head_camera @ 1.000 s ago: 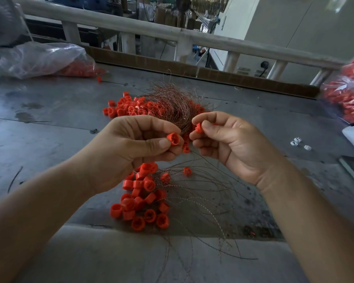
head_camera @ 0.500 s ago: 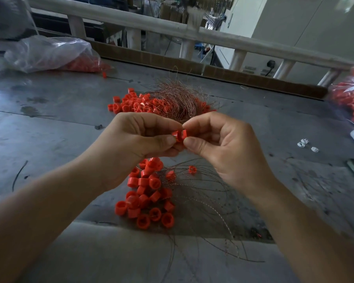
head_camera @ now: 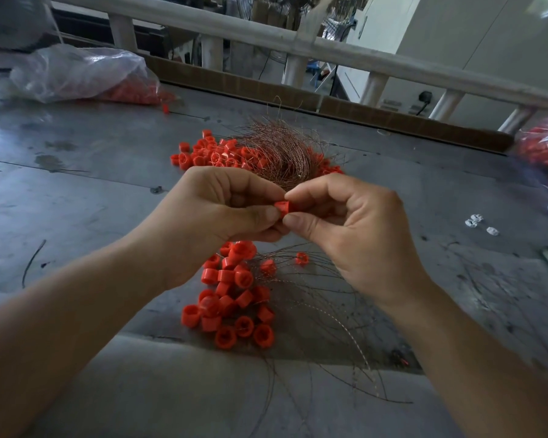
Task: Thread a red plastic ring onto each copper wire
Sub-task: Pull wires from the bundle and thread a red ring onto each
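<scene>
Red ring (head_camera: 282, 207) sits pinched between the curled fingertips of left hand (head_camera: 216, 216) and right hand (head_camera: 355, 235), above a grey table (head_camera: 77, 197) (scuffed, stained). Copper wires (head_camera: 279, 153) and loose rings (head_camera: 231, 298) lie beneath; a railing (head_camera: 266, 36) bounds the far edge.

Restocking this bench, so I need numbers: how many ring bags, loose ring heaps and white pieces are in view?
Bags: 2 (left bag, right bag)
Ring heaps: 2 (far heap, near heap)
White pieces: 3
Total: 7
</scene>
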The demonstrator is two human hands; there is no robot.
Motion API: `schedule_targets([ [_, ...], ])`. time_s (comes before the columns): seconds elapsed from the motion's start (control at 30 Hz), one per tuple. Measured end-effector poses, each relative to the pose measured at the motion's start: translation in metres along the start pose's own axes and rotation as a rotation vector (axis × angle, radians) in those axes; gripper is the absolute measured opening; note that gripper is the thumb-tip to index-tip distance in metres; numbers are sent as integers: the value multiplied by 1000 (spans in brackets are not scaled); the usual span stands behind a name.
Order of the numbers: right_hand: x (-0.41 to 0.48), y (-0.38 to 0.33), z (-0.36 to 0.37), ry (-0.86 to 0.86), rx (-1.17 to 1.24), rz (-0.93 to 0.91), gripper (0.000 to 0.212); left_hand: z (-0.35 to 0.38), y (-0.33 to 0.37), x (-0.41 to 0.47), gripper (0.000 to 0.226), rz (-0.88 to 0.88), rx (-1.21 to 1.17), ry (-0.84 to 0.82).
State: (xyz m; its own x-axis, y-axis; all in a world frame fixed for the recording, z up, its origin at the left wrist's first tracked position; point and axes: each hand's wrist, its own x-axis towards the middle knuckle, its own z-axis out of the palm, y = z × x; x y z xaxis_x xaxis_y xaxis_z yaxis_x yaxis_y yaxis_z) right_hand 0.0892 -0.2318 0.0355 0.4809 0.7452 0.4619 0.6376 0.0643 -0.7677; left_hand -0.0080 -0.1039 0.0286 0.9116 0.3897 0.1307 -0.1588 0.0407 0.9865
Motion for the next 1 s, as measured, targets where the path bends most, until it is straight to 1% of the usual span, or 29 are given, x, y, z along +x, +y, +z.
schedule_targets([
  [0.2,-1,-1,-1,-4,-30,-12,28,-1,0,0,20,2,21,-4],
  [0.37,-4,-5,-1,-5,1,-16,22,-1,-1,-1,20,11,52,-7],
  [0.43,-3,-1,0,4,-1,11,19,0,-1,-1,20,15,54,-8],
  [0.5,-2,2,0,22,5,29,17,0,-2,-2,21,5,33,-10],
  [0.7,-3,0,3,46,23,3,15,-2,0,-3,22,-35,-29,-30],
  [0.83,-5,0,7,55,-57,-32,15,-1,-2,-4,22,1,64,-2],
  [1.0,-4,0,4,70,-51,-55,17,-4,1,-3,19,-60,-42,-41],
])
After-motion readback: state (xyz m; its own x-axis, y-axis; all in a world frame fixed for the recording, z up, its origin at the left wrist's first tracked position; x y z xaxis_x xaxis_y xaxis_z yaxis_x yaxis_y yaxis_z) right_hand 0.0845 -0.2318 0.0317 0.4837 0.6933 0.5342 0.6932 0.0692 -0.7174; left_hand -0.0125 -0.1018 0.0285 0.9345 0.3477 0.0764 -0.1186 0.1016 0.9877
